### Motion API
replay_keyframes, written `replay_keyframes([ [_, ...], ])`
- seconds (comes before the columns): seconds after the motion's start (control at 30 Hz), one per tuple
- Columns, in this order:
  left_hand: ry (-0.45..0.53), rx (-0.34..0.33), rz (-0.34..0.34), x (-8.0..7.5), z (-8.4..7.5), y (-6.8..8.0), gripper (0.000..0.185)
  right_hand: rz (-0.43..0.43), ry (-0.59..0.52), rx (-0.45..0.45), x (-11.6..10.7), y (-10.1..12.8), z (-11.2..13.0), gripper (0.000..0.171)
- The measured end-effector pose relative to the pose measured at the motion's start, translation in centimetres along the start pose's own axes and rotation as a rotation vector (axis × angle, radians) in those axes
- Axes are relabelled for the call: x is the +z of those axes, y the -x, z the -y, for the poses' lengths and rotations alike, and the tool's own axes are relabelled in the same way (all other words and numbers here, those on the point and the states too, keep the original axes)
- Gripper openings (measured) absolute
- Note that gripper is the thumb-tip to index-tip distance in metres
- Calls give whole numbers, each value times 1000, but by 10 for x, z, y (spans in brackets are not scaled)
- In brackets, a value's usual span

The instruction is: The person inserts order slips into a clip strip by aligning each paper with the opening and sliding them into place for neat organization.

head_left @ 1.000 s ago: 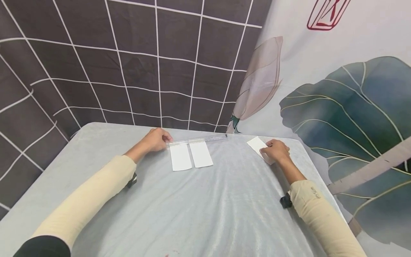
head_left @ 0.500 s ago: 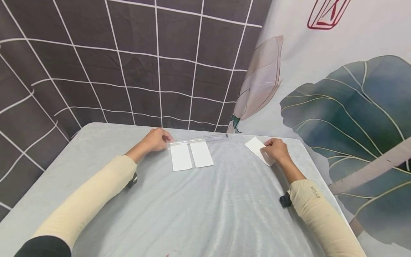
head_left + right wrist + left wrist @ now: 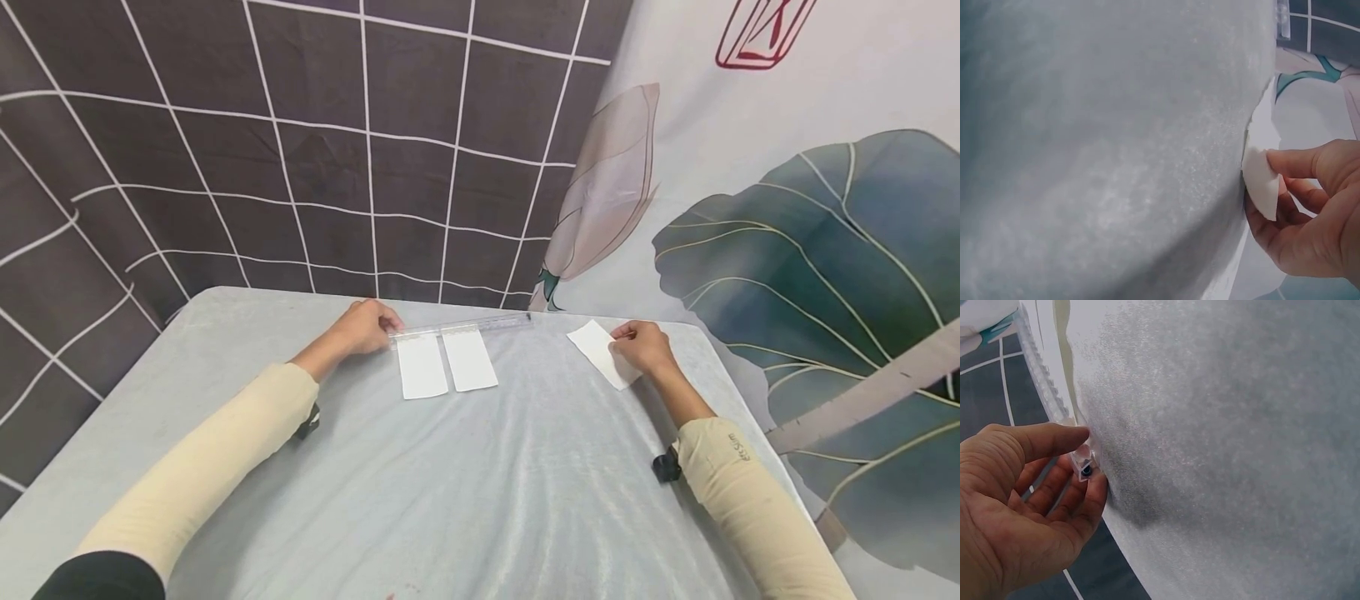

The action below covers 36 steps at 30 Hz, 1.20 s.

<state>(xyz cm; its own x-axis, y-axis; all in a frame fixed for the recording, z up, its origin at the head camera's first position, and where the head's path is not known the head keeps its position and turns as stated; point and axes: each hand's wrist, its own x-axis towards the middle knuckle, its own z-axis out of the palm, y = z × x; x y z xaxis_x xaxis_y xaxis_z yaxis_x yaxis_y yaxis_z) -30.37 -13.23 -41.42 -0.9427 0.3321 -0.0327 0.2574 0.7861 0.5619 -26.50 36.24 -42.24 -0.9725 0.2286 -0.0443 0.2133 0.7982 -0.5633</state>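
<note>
A clear plastic strip (image 3: pixel 506 322) lies near the back edge of the table, with two white paper pieces side by side at it. The left one (image 3: pixel 423 367) and the right one (image 3: pixel 470 361) extend toward the front, their top edges at the strip. My left hand (image 3: pixel 365 326) pinches the strip's left end between thumb and fingers; the left wrist view shows a ridged clear end (image 3: pixel 1085 469) with a dark bluish spot. At the back right, my right hand (image 3: pixel 647 347) pinches a third white paper piece (image 3: pixel 597 348), slightly bent in the right wrist view.
A pale grey cloth (image 3: pixel 480 492) with soft folds covers the table. Behind it hangs a dark curtain (image 3: pixel 322 167) with a white grid. A white hanging with a printed leaf (image 3: pixel 810 250) stands close to the table's right side.
My right hand has shifted slightly left with its paper piece, whose face now shows a little more. My left hand, the strip and the two papers at it stay put.
</note>
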Motion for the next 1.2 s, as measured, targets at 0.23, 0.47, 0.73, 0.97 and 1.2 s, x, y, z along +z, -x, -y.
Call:
replay_keyframes([
  [0.23, 0, 7, -2, 1, -1, 1, 45, -9, -28, -34, 1, 3, 4, 29],
  [0.47, 0, 3, 1, -1, -1, 1, 46, -1, -47, -26, 8, 4, 13, 29],
  [0.73, -7, 16, -4, -1, 2, 1, 46, 0, -91, -44, 16, 3, 24, 31],
  [0.97, -7, 22, 12, 0, 2, 0, 46, 50, -151, -5, 21, 4, 29, 32],
  [1.2, -18, 26, -1, 1, 2, -1, 47, 57, -176, -28, 26, 6, 39, 33],
])
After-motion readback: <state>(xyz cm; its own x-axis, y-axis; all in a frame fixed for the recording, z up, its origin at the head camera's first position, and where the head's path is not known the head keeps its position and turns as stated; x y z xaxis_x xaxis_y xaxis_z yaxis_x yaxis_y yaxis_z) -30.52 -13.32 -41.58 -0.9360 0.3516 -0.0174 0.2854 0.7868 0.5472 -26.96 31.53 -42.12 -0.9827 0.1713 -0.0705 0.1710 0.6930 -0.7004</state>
